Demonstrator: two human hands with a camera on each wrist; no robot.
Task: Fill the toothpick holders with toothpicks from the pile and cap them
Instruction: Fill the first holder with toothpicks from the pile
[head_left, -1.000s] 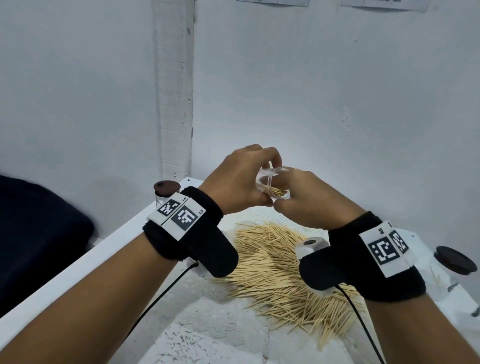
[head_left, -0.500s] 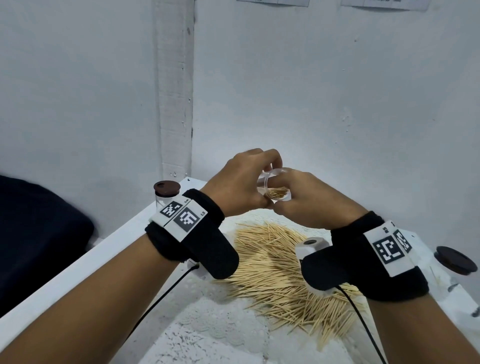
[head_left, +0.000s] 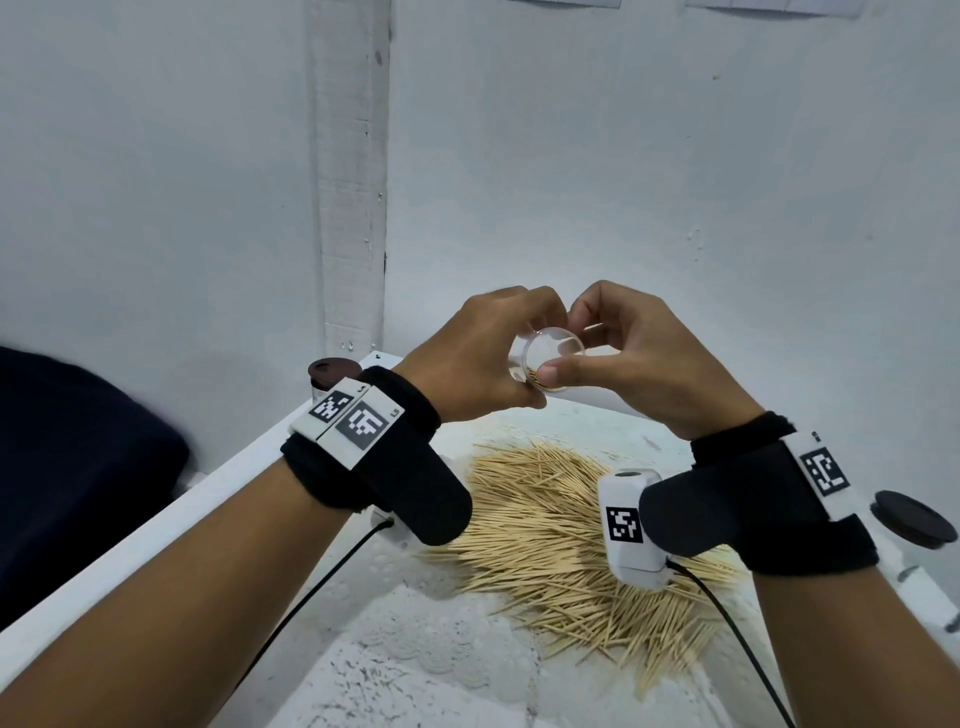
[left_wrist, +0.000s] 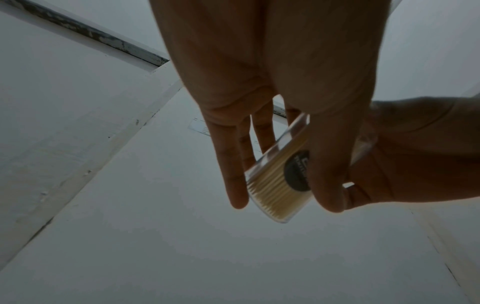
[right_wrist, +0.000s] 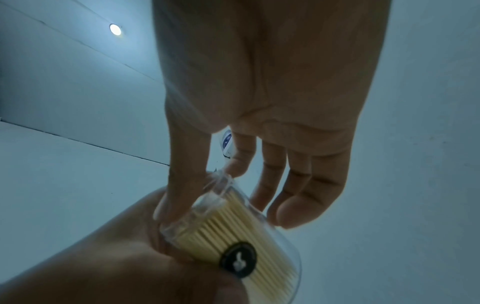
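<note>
Toothpicks in a loose pile (head_left: 566, 540) lie nearest on the white table (head_left: 156, 525), below both wrists; above the pile the two hands meet in the air and hold one clear holder (head_left: 551, 358) between them; the holder is tilted with its open mouth toward the head camera, has no cap, and is partly filled with toothpicks that stand close together inside; a round black sticker (right_wrist: 237, 260) sits on its wall. The left hand (head_left: 475, 358) grips the holder with thumb on one side and fingers on the other, as the left wrist view shows; the right hand (head_left: 631, 364) pinches the rim, thumb in front and index finger curled over the top, while its other fingers hang loosely bent. A dark cap (head_left: 914, 525) lies at the right edge; farther left, behind the left wrist, stands a capped holder (head_left: 332, 375) near the wall (head_left: 623, 182).
</note>
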